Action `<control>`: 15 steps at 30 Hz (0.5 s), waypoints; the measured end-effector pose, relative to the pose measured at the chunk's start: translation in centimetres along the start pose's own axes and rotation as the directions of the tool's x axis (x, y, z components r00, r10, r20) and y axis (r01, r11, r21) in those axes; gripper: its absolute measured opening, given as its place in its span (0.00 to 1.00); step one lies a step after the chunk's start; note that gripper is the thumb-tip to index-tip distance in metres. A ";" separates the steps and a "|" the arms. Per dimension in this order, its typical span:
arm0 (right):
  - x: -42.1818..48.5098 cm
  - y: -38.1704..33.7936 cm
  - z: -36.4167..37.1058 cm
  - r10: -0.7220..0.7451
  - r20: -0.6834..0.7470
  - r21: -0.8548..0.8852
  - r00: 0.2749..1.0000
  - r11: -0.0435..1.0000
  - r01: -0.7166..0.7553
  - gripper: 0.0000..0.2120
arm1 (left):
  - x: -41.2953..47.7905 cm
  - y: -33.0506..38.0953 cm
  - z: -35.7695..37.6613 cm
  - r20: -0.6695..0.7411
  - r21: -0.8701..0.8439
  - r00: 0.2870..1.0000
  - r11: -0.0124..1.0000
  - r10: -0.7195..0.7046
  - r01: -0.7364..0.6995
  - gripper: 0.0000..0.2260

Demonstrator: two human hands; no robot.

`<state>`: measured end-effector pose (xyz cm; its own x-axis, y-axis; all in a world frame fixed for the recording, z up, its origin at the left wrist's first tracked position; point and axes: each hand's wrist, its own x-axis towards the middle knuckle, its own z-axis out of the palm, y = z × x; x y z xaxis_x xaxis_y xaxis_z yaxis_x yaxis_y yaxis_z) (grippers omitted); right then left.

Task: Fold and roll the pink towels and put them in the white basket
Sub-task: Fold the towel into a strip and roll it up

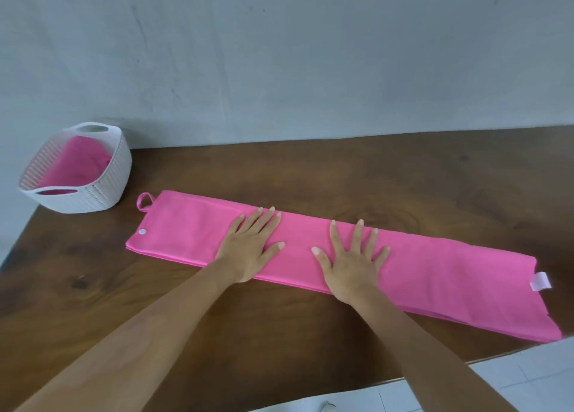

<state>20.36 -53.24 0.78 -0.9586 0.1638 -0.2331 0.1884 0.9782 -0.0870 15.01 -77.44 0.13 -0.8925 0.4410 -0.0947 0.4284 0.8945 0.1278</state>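
pink towel [435,275]: smooth long folded strip, wooden table [341,175] | left hand [251,244], right hand [351,262]: flat, fingers spread, pressing | ribbed white basket [105,181]: far left, holds pink cloth

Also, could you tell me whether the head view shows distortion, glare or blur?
Head view: wide-angle bending bows the table along its far edge and leans the white basket; light is soft, no harsh glare; pink towel, left hand and right hand look sharp.

pink towel [403,265], white ribbed basket [105,188], brown table [310,175]
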 end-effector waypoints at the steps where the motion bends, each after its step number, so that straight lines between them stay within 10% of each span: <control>1: 0.0 0.0 0.1 -0.004 -0.005 -0.009 1.000 1.000 0.004 0.40 | -0.4 -1.3 -0.1 -0.001 0.003 1.000 1.000 -0.021 0.021 0.33; 15: -0.2 -0.7 0.0 0.021 -0.006 -0.086 1.000 0.996 -0.021 0.40 | -3.9 -16.1 -1.9 -0.047 0.016 0.951 0.952 -0.305 0.306 0.41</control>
<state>20.42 -54.00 0.93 -0.9557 0.1849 -0.2292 0.1896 0.9819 0.0013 11.33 -93.75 0.31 -0.9863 0.1427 -0.0827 0.1364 0.9876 0.0772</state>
